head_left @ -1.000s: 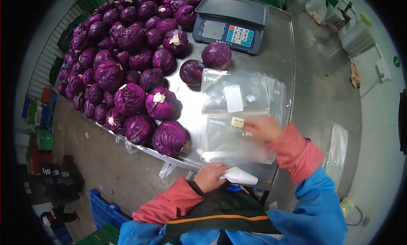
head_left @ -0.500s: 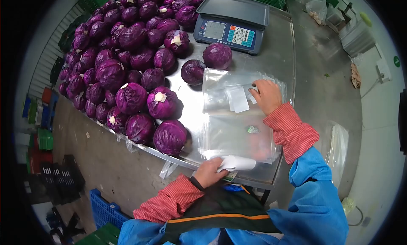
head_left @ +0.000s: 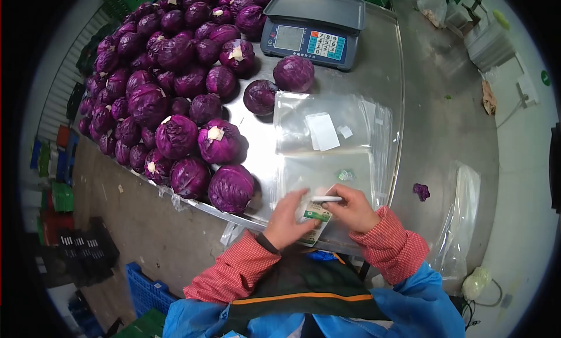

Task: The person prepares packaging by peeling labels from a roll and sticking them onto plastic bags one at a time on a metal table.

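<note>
At the table's near edge my right hand (head_left: 352, 207) pinches a white rolled paper (head_left: 325, 199), seen edge-on. Just left of it is my left hand (head_left: 287, 220), fingers apart, its thumb against a green-and-white printed card (head_left: 316, 216). Clear plastic bags (head_left: 327, 110) lie flat in front of both hands, with white paper slips (head_left: 322, 131) and a small green-and-white label (head_left: 345, 175) on them. Two red cabbages, one round (head_left: 293, 73) and one darker (head_left: 260, 97), sit beyond the bags.
A large pile of red cabbages (head_left: 146, 104) covers the left of the metal table (head_left: 266, 157). At the back stands a scale (head_left: 310, 42). A purple leaf scrap (head_left: 421, 192) and clear plastic film (head_left: 459, 221) lie on the right. A blue crate (head_left: 149, 291) is at lower left.
My right hand has come back from the paper slips to the near edge and holds the white roll. My left hand has let go of the roll and opened. A purple scrap now shows at right.
</note>
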{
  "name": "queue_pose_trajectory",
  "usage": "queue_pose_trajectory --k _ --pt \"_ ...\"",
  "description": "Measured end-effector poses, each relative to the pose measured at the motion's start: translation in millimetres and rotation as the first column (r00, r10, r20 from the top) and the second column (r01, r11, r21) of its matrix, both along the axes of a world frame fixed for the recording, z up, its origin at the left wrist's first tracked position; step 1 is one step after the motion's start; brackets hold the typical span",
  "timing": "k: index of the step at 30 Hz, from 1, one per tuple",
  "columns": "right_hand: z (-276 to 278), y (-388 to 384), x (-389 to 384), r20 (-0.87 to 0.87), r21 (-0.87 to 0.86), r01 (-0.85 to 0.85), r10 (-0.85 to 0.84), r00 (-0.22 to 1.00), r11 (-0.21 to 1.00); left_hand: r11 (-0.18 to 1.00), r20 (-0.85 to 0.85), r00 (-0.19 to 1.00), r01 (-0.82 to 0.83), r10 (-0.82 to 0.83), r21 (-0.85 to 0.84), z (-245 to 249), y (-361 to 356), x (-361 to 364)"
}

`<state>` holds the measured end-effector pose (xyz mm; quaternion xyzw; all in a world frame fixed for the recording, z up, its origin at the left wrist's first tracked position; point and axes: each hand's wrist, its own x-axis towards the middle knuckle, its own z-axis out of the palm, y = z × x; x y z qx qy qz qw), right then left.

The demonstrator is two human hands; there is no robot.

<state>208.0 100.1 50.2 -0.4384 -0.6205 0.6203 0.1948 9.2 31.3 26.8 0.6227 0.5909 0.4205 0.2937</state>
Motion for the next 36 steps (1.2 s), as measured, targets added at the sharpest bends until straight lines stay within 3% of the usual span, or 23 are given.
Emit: queue_pose_trajectory --k 2,3,4,6,9,12,15,17,21,23,24,27,30,33,36 --pt "-2 -4 -4 0.048 0.034 0.049 -0.05 0.998 0.998 0.992 0.142 0.99 0.039 -0.022 -0.123 6 14 -1" --pt "-2 -6 -7 0.072 0.052 0.069 -0.073 0.995 0.996 0.945 0.207 0.977 0.117 -0.054 -0.304 6 15 -5" --pt "1 -9 -11 0.117 0.188 0.053 -0.076 0.99 0.981 0.862 0.275 0.959 0.197 -0.071 -0.467 6 15 -8" --pt "9 -11 -20 0.197 0.45 0.005 -0.105 0.975 0.893 0.866 0.399 0.916 0.166 0.042 -0.472 -16 12 -5" --pt "-10 -14 -23 0.188 0.735 -0.028 -0.164 0.968 0.678 0.887 0.624 0.743 0.092 0.242 -0.453 -19 8 9" --pt "-15 -18 -25 0.167 0.745 -0.006 -0.178 0.97 0.667 0.858 0.686 0.647 0.093 0.333 -0.505 -12 4 15" --pt "-8 -16 -23 0.168 0.446 0.027 -0.113 0.979 0.895 0.868 0.736 0.597 0.128 0.32 -0.48 -7 1 9" --pt "-4 -15 -25 0.064 0.259 0.039 -0.057 0.996 0.965 0.868 0.704 0.624 0.084 0.338 -0.49 -5 1 6" --pt "-24 -19 -32 -0.165 -0.106 0.084 -0.101 0.981 0.991 0.818 0.653 0.643 0.07 0.401 -0.571 -14 5 5" --pt "-24 -18 -34 -0.136 -0.166 0.12 -0.144 0.98 0.979 0.765 0.604 0.665 0.076 0.438 -0.639 -8 8 3" --pt "-23 -18 -35 -0.12 -0.196 0.138 -0.163 0.979 0.971 0.782 0.662 0.603 0.099 0.445 -0.615 -8 7 3" --pt "-31 -16 -31 -0.089 -0.096 0.181 -0.19 0.978 0.979 0.834 0.805 0.451 0.203 0.386 -0.514 -12 1 0" --pt "-21 -12 -24 0.023 0.06 0.081 -0.082 0.996 0.995 0.881 0.691 0.694 0.178 0.203 -0.438 -13 -7 2" --pt "-5 -15 -32 0.169 0.247 0.054 -0.098 0.981 0.968 0.811 0.65 0.677 0.132 0.346 -0.57 -17 -6 2" --pt "-6 -18 -35 0.164 0.54 0.025 -0.135 0.977 0.841 0.77 0.605 0.691 0.11 0.396 -0.629 -13 -4 9"
